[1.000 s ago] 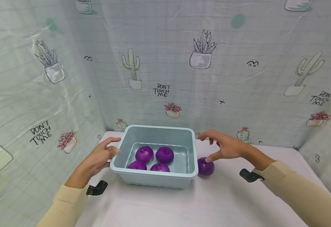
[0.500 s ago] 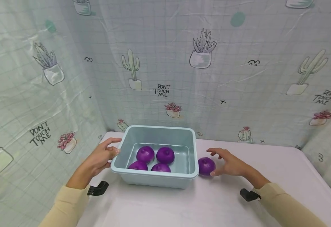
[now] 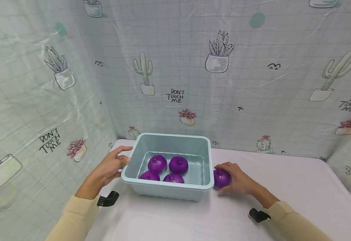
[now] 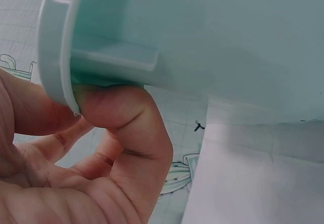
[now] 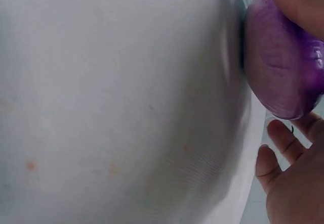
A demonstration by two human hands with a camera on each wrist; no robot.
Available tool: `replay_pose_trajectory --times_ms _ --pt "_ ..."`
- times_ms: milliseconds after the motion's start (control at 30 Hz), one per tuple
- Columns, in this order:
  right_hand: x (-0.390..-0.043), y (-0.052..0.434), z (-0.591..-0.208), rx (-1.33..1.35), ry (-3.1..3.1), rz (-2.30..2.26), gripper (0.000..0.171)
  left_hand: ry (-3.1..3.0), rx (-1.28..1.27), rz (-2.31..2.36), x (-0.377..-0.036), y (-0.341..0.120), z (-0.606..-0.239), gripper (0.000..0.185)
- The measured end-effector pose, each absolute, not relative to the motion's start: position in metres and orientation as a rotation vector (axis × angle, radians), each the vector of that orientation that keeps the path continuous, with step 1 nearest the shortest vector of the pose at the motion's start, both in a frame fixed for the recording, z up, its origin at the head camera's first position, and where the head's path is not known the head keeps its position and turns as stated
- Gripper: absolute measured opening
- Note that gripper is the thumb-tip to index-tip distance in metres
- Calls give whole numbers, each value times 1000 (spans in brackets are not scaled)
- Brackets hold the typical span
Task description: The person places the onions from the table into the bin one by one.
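A light blue-grey plastic bin (image 3: 169,191) stands on the table, with several purple onions (image 3: 157,164) inside it. My left hand (image 3: 110,167) pinches the bin's left rim; in the left wrist view a bent finger presses under the rim against the outer wall (image 4: 212,42). Just outside the bin's right side, one more purple onion (image 3: 221,178) sits on the table. My right hand (image 3: 241,180) grips this onion from the right, thumb near and fingers on the far side. The right wrist view shows the onion (image 5: 278,57) only partly, at its right edge.
The white table (image 3: 163,221) reaches back to a hanging sheet (image 3: 187,80) printed with cacti and words. Sheet also hangs at both sides. A black wrist mount (image 3: 108,199) sits on the left wrist, another mount (image 3: 259,215) on the right.
My right hand has come down from beside the bin's rim and closed its fingers round the loose onion. The left hand has stayed at the bin's left rim. The head view has shifted slightly.
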State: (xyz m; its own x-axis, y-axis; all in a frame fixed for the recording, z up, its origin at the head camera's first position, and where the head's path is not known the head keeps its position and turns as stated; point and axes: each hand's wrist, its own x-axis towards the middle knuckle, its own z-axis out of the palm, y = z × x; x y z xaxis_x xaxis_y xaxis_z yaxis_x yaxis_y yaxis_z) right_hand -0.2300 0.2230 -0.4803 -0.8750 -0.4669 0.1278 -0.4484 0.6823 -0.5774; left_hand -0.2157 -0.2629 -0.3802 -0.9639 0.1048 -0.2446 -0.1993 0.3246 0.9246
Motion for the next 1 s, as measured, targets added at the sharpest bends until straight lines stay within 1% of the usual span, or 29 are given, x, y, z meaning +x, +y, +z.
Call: replay_pose_trajectory --times_ms 300,667,1000 --pt "-225 226 -482 -826 2917 -978 79 2332 -84 1695 -215 -263 -381 57" --pt "-203 235 -463 -772 2946 -1056 80 2332 -75 1683 -217 -259 -383 57" --pt "-186 236 -436 -847 2958 -1131 83 2331 -43 1678 -217 -263 -383 58"
